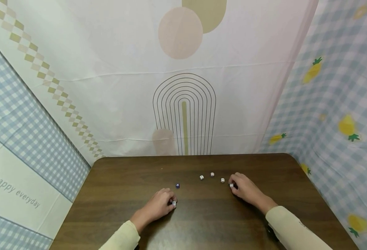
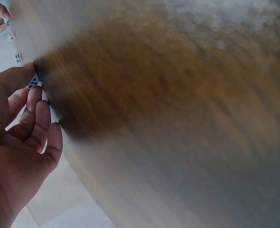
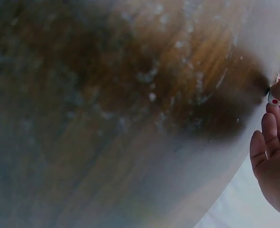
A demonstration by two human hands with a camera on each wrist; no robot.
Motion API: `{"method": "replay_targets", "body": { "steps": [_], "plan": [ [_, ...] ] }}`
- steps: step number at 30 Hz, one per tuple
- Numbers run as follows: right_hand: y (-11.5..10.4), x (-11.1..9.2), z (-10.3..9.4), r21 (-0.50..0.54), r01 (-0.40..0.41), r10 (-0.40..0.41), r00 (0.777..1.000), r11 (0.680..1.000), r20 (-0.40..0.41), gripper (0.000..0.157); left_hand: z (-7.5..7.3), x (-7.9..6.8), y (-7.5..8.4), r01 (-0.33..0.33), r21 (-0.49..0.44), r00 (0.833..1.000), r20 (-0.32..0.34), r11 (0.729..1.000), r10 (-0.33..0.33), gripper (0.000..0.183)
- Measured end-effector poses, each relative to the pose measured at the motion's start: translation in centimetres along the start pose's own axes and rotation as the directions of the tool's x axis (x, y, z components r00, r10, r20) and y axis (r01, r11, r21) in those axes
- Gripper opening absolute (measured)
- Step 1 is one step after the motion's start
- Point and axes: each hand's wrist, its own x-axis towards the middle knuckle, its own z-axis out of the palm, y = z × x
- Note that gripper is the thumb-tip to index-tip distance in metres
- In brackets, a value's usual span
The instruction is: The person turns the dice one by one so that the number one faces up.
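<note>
My left hand (image 1: 159, 204) pinches a white die (image 1: 174, 203) between thumb and fingertips, low over the brown table. In the left wrist view dark pips show on this die (image 2: 33, 81). A dark blue die (image 1: 177, 185) with white pips lies just beyond that hand. My right hand (image 1: 246, 189) holds another white die (image 1: 231, 185) by thumb and fingers at the right. A large red pip shows on that die (image 3: 274, 100) in the right wrist view. Left of the right hand lie three more white dice, the nearest one (image 1: 222, 180) close to its fingertips.
The other two white dice, one (image 1: 201, 177) farther left and one (image 1: 212, 174) farther back, lie on the wooden table (image 1: 202, 225). A white patterned cloth (image 1: 124, 111) hangs behind the table's back edge. Checked cloths hang at both sides, with pineapples on the right one (image 1: 324, 139).
</note>
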Motion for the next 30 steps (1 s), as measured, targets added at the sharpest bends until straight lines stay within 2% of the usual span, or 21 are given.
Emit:
{"method": "replay_targets", "body": {
  "steps": [11,19,30],
  "plan": [
    [-0.19,0.1,0.11,-0.024,-0.007,0.007,1.0,1.0,0.021,0.01,0.14,-0.09,-0.2,-0.002,-0.008,1.0,-0.002,1.0,0.002,0.014],
    [-0.25,0.0,0.35,-0.034,0.006,-0.005,1.0,0.999,0.011,0.009,0.11,-0.13,-0.13,-0.022,-0.016,0.999,-0.029,1.0,0.021,0.015],
    [0.14,-0.45,0.36,-0.009,-0.019,0.018,1.0,1.0,-0.021,0.022,-0.02,-0.14,-0.05,-0.005,-0.011,1.0,-0.01,1.0,0.005,0.014]
  ]
}}
